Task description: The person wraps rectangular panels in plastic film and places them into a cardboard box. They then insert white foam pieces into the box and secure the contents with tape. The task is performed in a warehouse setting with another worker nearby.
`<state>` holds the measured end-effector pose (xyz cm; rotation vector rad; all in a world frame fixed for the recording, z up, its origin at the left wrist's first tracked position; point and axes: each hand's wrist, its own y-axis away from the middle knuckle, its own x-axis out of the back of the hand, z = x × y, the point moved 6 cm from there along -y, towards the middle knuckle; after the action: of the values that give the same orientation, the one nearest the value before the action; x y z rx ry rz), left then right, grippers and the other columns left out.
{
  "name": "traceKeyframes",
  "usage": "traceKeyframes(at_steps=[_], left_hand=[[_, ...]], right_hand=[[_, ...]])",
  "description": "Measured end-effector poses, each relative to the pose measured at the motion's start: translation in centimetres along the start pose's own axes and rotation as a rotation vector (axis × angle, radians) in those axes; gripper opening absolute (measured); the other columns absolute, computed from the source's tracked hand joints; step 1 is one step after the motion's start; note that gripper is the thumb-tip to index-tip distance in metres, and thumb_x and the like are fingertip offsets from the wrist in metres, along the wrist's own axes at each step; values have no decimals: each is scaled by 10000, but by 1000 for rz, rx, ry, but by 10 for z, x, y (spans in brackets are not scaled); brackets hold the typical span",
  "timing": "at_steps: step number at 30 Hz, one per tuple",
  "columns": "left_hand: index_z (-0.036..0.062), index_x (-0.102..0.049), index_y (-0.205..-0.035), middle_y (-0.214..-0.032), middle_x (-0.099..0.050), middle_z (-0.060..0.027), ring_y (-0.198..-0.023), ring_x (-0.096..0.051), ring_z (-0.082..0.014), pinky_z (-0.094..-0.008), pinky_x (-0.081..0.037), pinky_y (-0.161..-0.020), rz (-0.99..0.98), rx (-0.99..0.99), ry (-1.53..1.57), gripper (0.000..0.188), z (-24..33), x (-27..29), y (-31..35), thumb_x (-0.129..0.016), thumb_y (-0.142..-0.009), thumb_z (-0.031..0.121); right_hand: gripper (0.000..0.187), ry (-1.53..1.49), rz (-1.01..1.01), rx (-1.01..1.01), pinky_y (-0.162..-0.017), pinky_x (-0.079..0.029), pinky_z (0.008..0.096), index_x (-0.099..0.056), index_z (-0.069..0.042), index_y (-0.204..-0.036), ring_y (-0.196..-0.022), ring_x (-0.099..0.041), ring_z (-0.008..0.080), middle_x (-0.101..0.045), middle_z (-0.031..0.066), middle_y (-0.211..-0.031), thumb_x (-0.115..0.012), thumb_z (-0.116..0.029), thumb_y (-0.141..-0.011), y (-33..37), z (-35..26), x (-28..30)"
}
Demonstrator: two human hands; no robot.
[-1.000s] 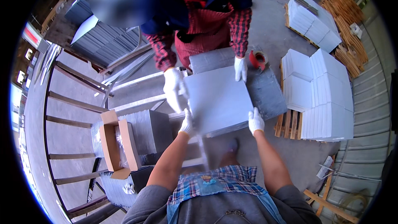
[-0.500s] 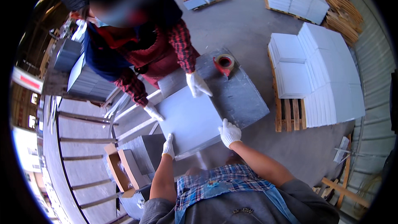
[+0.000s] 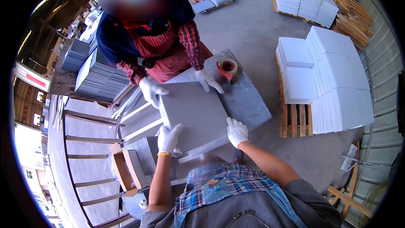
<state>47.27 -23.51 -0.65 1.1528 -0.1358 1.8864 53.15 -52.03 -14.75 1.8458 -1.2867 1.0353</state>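
A flat, square grey panel [image 3: 196,112] lies over the near left part of a dark-topped worktable, its left edge tilted up. My left hand [image 3: 169,140], in a white knit glove, grips the near left edge, thumb toward the top face. Beside the right corner is my gloved right hand [image 3: 237,132], fingers stretched forward along the edge and nothing held in them. Across the table a co-worker's gloved hand [image 3: 152,91] holds the far left corner. That person's other hand [image 3: 208,80] rests by the far right corner.
A red tape dispenser [image 3: 228,68] sits on the worktable [image 3: 251,101]. Left of me stand an open cardboard box [image 3: 123,169] and a metal-barred frame [image 3: 88,140]. White panels [image 3: 333,76] are stacked on a pallet at right; grey panels [image 3: 103,76] are stacked behind the co-worker's side.
The panel's left edge has risen and its face looks darker. The co-worker's hand at that side has moved up to the corner. My left hand has shifted slightly up along the edge.
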Motion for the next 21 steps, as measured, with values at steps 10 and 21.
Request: traceKeyframes(at_steps=[10, 21], left_hand=[[-113, -536, -1093, -928, -702, -305, -887, -708, -451, -473, -561, -802, 58, -211, -264, 791, 132, -16, 45, -696, -791, 600], [-2, -574, -1205, -1194, -659, -262, -1135, -634, -433, -521, -459, -990, -72, -928, -509, 448, 205, -25, 78, -650, -809, 196]], right_hand=[[870, -173, 140, 236, -1058, -458, 442, -386, -18, -1488, -1319, -508, 363, -521, 231, -1414, -742, -399, -791, 51, -101, 92], [833, -501, 520, -311, -849, -566, 375, -490, -43, -1342, -976, -726, 284, -719, 150, -1135, -882, -424, -714, 39, -32, 111]])
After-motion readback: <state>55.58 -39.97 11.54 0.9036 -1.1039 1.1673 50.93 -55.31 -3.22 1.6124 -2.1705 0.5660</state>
